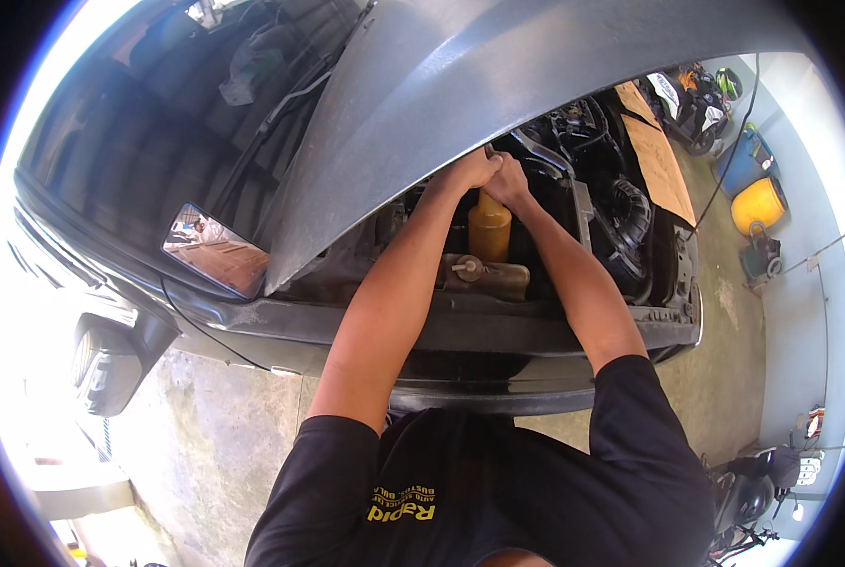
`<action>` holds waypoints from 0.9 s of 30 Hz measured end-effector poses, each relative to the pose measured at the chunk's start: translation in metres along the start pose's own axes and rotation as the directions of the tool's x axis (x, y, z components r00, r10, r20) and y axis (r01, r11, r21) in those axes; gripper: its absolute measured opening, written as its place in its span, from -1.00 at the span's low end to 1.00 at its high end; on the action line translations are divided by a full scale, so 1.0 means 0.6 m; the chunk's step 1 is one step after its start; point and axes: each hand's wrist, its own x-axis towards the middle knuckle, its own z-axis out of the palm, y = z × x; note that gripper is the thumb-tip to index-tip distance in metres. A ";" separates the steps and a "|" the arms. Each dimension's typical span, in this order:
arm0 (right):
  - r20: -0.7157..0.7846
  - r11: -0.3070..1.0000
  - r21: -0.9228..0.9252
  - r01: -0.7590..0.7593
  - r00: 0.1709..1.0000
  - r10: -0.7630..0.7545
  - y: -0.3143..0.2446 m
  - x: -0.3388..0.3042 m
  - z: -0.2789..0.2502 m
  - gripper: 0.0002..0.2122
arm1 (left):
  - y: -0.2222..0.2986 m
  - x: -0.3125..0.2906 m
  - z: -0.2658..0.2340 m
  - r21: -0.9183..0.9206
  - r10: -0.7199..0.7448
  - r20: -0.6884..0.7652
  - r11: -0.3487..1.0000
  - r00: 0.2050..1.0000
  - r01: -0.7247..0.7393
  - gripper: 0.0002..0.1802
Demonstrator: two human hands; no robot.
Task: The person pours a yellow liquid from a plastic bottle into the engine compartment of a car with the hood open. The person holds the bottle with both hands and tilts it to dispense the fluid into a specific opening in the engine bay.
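Under the raised hood, my left hand (477, 169) and my right hand (507, 180) meet over the engine bay. Both have their fingers curled closed. Just below them stands a yellow-amber cylindrical container (490, 233) with a narrower neck. The right hand closes round the top of that neck. What the left fingers pinch beside it is hidden by the hands and the hood edge. In front of the container sits a dull, yellowish plastic reservoir (498, 281) with a round cap (467, 267).
The dark hood (441, 76) slopes close over my hands. A ribbed black air hose (628, 213) and a brown cardboard sheet (657, 161) lie to the right. The side mirror (216, 248) is at left. Blue and yellow drums (758, 205) stand by the right wall.
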 end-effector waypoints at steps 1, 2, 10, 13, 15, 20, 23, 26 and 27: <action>-0.001 1.000 -0.004 0.006 1.000 -0.006 0.003 0.002 -0.001 -0.55 | 0.006 -0.002 0.000 -0.009 -0.012 0.001 1.000 1.000 0.012 -0.30; -0.015 0.998 0.050 0.049 0.999 -0.048 0.007 0.002 -0.001 -0.54 | 0.012 -0.004 0.000 0.003 -0.015 -0.015 1.000 1.000 0.015 -0.30; 0.002 1.000 0.020 -0.016 1.000 0.016 -0.001 -0.006 -0.010 -0.50 | 0.018 -0.009 -0.008 0.007 -0.026 0.026 1.000 0.999 0.026 -0.30; -0.032 0.987 0.161 0.020 0.999 -0.015 0.014 -0.001 -0.004 -0.49 | 0.024 -0.006 0.000 0.042 -0.011 -0.015 0.999 1.000 0.011 -0.30; -0.001 0.996 0.064 -0.066 0.998 0.066 0.012 -0.005 -0.009 -0.49 | 0.016 -0.004 0.001 0.014 0.006 0.022 1.000 1.000 -0.006 -0.30; 0.041 0.971 0.110 0.214 0.975 -0.219 0.017 0.016 0.029 -0.57 | -0.005 0.011 0.023 0.065 -0.017 0.015 0.998 1.000 0.016 -0.30; 0.085 0.818 0.371 0.439 0.861 -0.501 0.117 0.064 0.044 -0.59 | -0.003 0.022 0.037 0.082 0.026 0.066 0.996 0.998 -0.031 -0.29; 0.215 0.825 0.558 0.090 0.944 -0.249 0.218 0.038 0.013 -0.39 | 0.036 0.009 0.050 0.047 0.047 0.107 0.998 0.993 -0.052 -0.29; 0.296 0.826 0.563 0.031 0.925 -0.236 0.161 0.049 0.019 -0.35 | 0.008 0.004 0.038 0.054 -0.010 0.084 0.999 0.996 0.005 -0.29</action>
